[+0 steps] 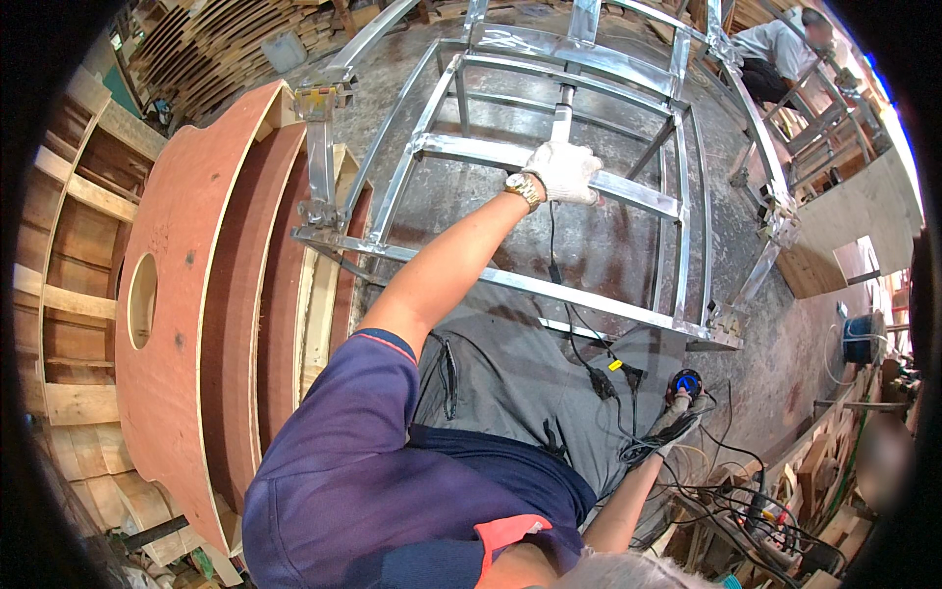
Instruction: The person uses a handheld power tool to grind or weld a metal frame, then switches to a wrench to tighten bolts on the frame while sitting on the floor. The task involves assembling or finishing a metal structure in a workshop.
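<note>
Gloved left hand (564,172) — on metal frame (628,191)

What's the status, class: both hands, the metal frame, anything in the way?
Left hand, gloved, gripping a crossbar of the metal frame. Right hand low, holding a power tool. Frame on the floor beside plywood panels. Black cables trail underfoot.
</note>
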### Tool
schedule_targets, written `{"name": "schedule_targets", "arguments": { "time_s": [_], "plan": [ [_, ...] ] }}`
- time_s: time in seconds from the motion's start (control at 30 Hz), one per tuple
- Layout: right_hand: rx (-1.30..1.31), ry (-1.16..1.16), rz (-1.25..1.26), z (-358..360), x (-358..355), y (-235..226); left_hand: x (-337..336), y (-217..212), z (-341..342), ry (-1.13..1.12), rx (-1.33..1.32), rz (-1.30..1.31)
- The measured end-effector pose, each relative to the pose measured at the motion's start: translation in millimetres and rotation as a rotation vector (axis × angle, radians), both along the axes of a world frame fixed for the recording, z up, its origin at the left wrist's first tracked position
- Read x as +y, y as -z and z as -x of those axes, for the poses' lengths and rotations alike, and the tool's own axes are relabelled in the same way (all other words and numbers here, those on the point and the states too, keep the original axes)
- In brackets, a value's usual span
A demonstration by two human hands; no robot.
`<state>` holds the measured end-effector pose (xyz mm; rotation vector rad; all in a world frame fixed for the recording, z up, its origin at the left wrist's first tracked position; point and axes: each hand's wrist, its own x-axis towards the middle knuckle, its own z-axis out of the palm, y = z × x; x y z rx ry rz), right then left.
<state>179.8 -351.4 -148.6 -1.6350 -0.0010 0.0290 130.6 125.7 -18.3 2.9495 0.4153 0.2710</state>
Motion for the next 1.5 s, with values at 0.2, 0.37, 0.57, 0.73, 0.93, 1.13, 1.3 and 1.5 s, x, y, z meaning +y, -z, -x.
{"name": "schedule_targets", "arguments": {
  "time_s": [0.2,0.37,0.57,0.73,0.93,1.13,1.3,1.5],
  "plan": [
    [-0.057,0.005,-0.004,-5.7,-2.7,10.0,1.8,4.2,-2.1,-0.001,0.006,-0.002],
    [-0.063,0.0,-0.012,-7.4,-4.6,14.6,2.1,2.8,-1.6,0.006,0.016,-0.018],
    [-0.038,-0.005,0.013,-6.2,-3.8,8.6,0.9,0.1,0.1,0.01,0.008,-0.017],
    [0.009,-0.009,-0.002,-4.1,-1.7,4.2,0.5,-0.5,0.3,0.013,0.014,-0.014],
    [0.017,-0.018,0.0,-2.9,-0.9,-0.1,1.5,1.3,-0.2,0.024,0.001,-0.023],
    [-0.022,-0.019,0.048,-2.1,0.5,-2.6,1.9,2.8,-0.4,0.016,-0.011,-0.024],
    [0.01,-0.027,0.024,-1.5,-0.1,-2.7,1.7,1.7,0.2,0.013,-0.019,-0.055],
    [-0.036,-0.014,0.035,-5.0,-4.1,7.4,2.0,0.0,-0.7,0.016,0.017,-0.027]
  ]
}}
